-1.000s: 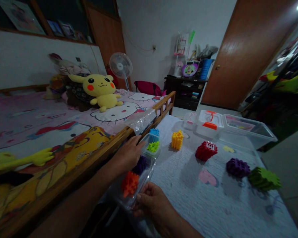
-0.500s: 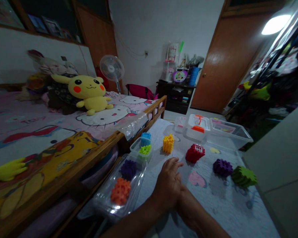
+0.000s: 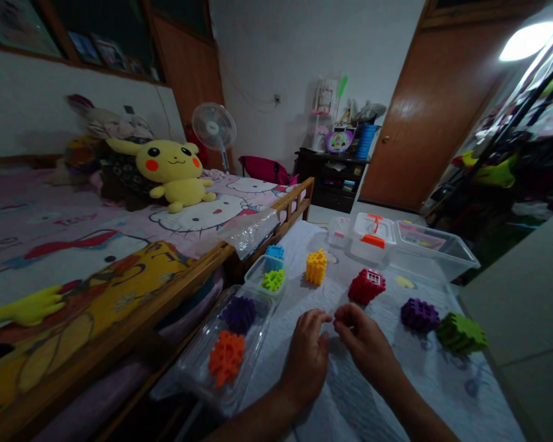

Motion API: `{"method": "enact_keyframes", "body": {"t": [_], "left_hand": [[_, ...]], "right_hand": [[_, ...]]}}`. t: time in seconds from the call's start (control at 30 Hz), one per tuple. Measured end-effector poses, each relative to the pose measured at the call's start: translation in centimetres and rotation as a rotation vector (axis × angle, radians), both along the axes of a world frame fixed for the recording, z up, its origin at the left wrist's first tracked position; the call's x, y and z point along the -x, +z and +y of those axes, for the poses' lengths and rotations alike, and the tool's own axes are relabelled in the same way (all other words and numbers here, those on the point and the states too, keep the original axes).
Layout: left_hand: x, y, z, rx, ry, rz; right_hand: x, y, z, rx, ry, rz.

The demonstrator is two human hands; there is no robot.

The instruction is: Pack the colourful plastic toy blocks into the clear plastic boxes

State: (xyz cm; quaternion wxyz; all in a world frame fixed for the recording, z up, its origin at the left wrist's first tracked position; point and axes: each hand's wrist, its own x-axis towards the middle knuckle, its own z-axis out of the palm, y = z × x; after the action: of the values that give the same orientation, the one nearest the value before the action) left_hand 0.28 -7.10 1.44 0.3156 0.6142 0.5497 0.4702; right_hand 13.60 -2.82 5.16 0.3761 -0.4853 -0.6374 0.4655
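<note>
My left hand (image 3: pixel 308 356) and my right hand (image 3: pixel 362 341) hover close together over a white quilted cloth (image 3: pixel 373 399), fingers loosely curled, with nothing visible in them. A red interlocking block (image 3: pixel 366 286) is the nearest toy, just beyond my right fingertips. A yellow block (image 3: pixel 316 267) stands to its left, while a purple block (image 3: pixel 419 315) and a green block (image 3: pixel 461 333) lie to the right. Left of my hands, a clear plastic tray (image 3: pixel 262 313) holds a purple block (image 3: pixel 238 314) and an orange block (image 3: pixel 227 358). Beyond it, a small clear box (image 3: pixel 258 276) holds a lime block (image 3: pixel 273 280) and a blue block (image 3: pixel 274 252).
A wooden bed rail (image 3: pixel 166 288) runs along the cloth's left side, with a plastic wrapper (image 3: pixel 249 232) draped over it. Clear storage boxes with orange latches (image 3: pixel 373 239) stand at the far end. A yellow plush toy (image 3: pixel 170 166) sits on the bed.
My hands have let go of the clear tray and small box and moved right over the cloth. They drew together, then parted slightly. The view has swung left of where it was.
</note>
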Motion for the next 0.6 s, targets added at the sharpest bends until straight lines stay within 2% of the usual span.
{"method": "enact_keyframes", "body": {"t": [0.1, 0.2, 0.27, 0.4, 0.6], "left_hand": [[1.0, -1.1, -0.4, -0.005, -0.025, 0.025], [2.2, -1.8, -1.0, 0.056, 0.010, 0.074], [3.3, -1.7, -1.4, 0.109, 0.017, 0.135], [5.2, -0.9, -2.3, 0.133, -0.029, 0.192], [7.8, -0.3, -3.5, 0.137, -0.115, 0.257]], "right_hand": [[2.1, 1.5, 0.2, -0.285, 0.139, -0.246], [4.9, 2.2, 0.9, -0.440, 0.331, -0.336], [6.7, 2.0, 1.8, -0.491, 0.401, -0.370], [9.2, 0.8, 3.7, -0.526, 0.453, -0.427], [10.6, -0.3, 4.7, -0.541, 0.419, -0.407]]}}
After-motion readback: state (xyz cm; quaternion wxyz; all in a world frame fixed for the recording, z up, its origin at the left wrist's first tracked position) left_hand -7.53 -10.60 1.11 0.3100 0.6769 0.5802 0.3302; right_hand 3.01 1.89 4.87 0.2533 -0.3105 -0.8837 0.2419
